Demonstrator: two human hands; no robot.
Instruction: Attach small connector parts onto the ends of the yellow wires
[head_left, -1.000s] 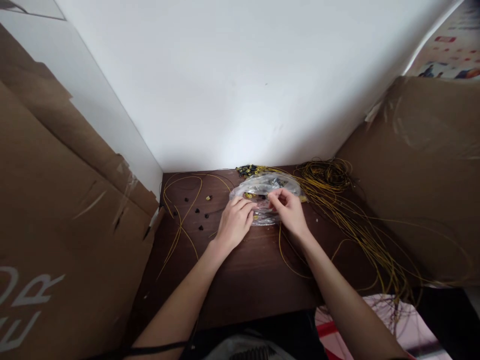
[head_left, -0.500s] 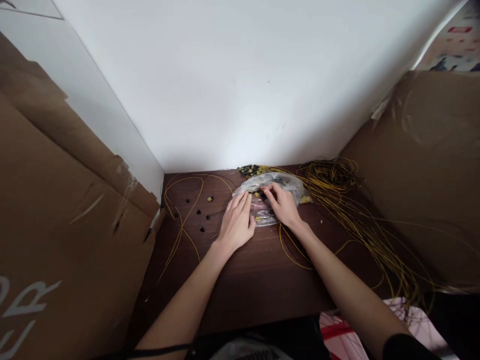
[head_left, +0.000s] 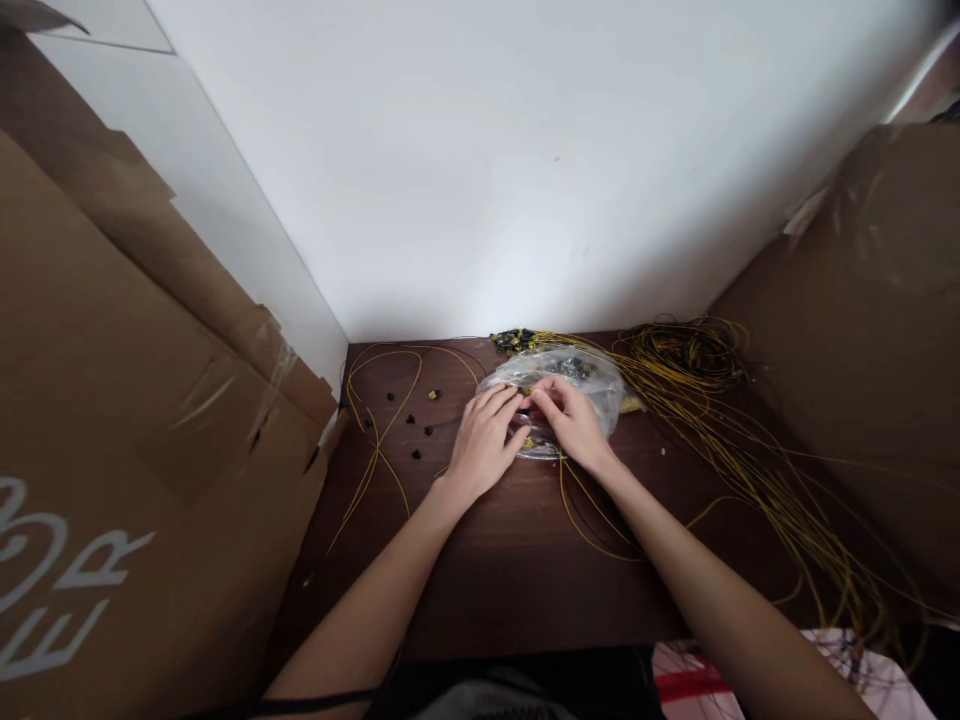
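A clear plastic bag (head_left: 600, 385) with small black and yellow pieces inside lies on the dark brown table. My left hand (head_left: 484, 440) rests over the bag's left edge, its fingers stretched out and its thumb apart. At the bag's middle, my right hand (head_left: 576, 425) has thumb and index finger pinched together; what is between them is too small to make out. Yellow wires (head_left: 574, 510) run from beneath the bag's front edge towards my right forearm.
Several small black pieces (head_left: 410, 419) and a yellow-black connector (head_left: 434, 395) are scattered left of my hands. Looped yellow wire (head_left: 377, 445) lies there too. Behind the bag are bundled connector ends (head_left: 514, 341); a wire coil (head_left: 682, 350) sits right. Cardboard (head_left: 150, 400) flanks the left side.
The view has shifted slightly. My right thumb and index finger have come together in a pinch, and my left thumb now reaches out towards them. Both hands stay at the bag.
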